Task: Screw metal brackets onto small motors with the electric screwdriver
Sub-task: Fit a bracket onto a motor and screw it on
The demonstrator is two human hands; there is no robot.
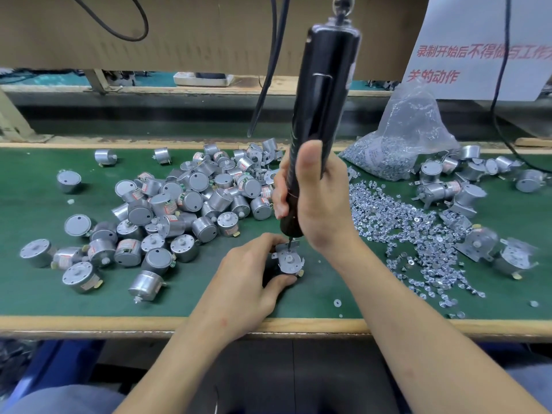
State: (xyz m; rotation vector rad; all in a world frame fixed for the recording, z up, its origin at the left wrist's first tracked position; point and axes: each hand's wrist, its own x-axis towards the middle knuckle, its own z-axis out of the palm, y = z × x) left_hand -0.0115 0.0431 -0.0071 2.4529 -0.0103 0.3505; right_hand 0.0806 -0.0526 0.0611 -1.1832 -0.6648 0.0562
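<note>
A green surface (35,210) with a wooden front edge is seen across the view. Over it, a long black electric screwdriver (325,100) is held nearly upright and hung from a hook at its top, with a black cable beside it. A large heap of small silver motors (185,198) is spread over the left and middle of the surface. A clear plastic bag (403,135) of screws is set at the back right, and loose screws (397,228) are scattered in front of it. Motors fitted with brackets (460,198) are gathered at the far right. The screwdriver's lower body is gripped by the right hand (316,201), the fingers wrapped round the barrel and the thumb laid up its front. Near the front edge, one motor (289,259) is held on the surface by the left hand (248,279), the fingers clamped round its sides. A metal bracket (282,250) is laid on top of that motor, and the screwdriver's bit is set down on the bracket's far edge.
</note>
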